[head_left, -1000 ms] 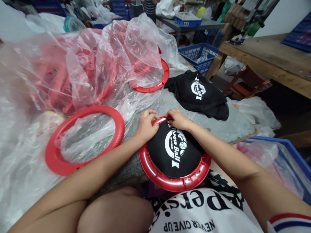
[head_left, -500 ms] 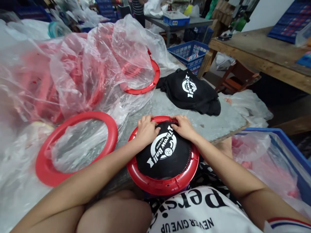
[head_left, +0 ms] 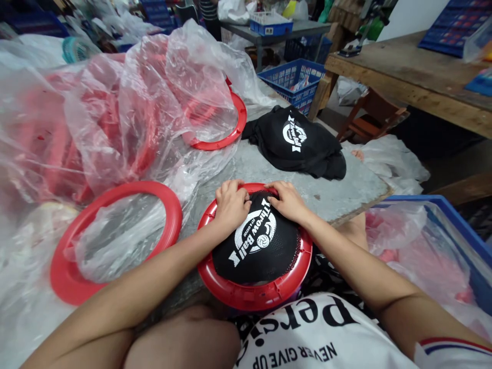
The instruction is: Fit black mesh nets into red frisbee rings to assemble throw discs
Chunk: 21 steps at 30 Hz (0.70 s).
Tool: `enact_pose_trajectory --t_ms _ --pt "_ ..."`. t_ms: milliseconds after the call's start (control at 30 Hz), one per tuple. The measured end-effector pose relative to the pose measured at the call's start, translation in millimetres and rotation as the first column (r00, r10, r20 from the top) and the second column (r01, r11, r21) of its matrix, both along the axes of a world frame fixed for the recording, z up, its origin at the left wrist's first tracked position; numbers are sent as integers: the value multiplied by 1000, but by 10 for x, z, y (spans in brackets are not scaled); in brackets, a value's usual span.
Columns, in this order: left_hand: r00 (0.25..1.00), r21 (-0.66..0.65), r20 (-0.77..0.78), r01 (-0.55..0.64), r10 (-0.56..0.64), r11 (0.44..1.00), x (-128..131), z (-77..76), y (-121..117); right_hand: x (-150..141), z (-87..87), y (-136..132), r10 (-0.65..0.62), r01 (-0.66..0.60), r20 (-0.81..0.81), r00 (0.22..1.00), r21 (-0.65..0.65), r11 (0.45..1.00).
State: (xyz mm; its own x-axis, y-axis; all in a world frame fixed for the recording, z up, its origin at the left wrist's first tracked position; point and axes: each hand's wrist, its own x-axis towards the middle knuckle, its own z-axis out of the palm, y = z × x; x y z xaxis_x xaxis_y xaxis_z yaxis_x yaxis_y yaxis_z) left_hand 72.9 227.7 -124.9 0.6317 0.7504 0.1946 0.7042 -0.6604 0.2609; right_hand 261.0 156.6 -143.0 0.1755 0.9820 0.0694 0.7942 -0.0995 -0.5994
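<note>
In front of my body a red plastic ring (head_left: 248, 296) lies with black mesh fabric (head_left: 271, 261) across its middle, printed in white with "Throw Ball". My left hand (head_left: 231, 205) rests on the far left of the ring, its thumb and fingers closed on the fabric's edge. At the far right edge my right hand (head_left: 286, 201) pinches the fabric against the rim in the same way. Toward the near side the fabric stops short of the rim, leaving a thin gap. Both sets of fingertips are partly hidden.
Left of me lies a loose red ring (head_left: 172, 215) on plastic film. Behind it, clear bags (head_left: 103, 113) hold several red rings. A pile of black printed fabric (head_left: 303, 148) sits on the grey table (head_left: 246, 166). At right stands a blue crate (head_left: 457, 220) with bagged red parts.
The view has shifted slightly, so the surroundings sit a little further left. Both hands keep their places on the ring, with the fingers moving only slightly at the fabric's edge.
</note>
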Motion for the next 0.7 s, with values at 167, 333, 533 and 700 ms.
enact_pose_trajectory --t_ms 167,333,533,700 --pt "997 -14 -77 15 -16 1000 52 83 38 52 32 79 20 -20 -17 1000 -34 999" --pt "993 -123 -114 -41 26 992 106 137 100 106 148 336 79 -75 24 997 -126 989" --pt "990 -266 -125 -102 71 958 125 221 169 41 181 570 85 -74 49 995 -193 978" --pt "987 -278 -139 -115 78 954 141 273 195 -69 196 668 93 -90 24 995 -97 991"
